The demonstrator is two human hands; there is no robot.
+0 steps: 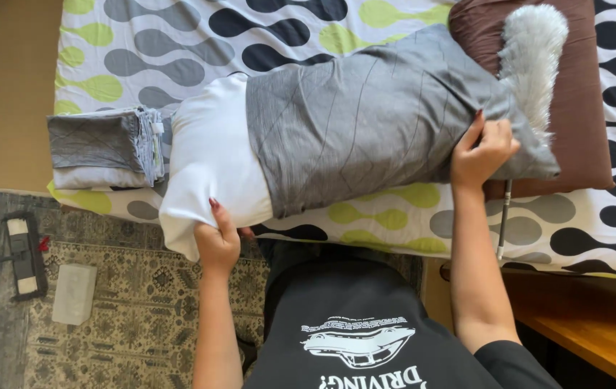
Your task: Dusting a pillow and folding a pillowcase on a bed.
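Nearest to us, our black printed T-shirt [365, 338] filled the lower edge, with a worn patterned rug [135, 317] on the floor beside it; on that rug lay a flat mop head [25, 256] and a pale oblong pack [73, 293]. Just beyond, our left hand [216, 241] was clenched on the bare end of the white pillow [210, 169], fingers curled into its soft, smooth cloth at the mattress edge. Our right hand [482, 153] grasped the closed end of the grey pillowcase [373, 119], a finely lined, faintly shiny fabric drawn over most of the pillow and rumpled into loose folds. The pillow lay lengthwise across the bed sheet [178, 43], which was printed with rounded blobs in grey, navy and lime. To the left, a folded stack of matching grey linen [102, 148] sat square on the sheet. Farther right, a brown cushion [582, 101] carried a shaggy pale-grey furry piece [535, 54].
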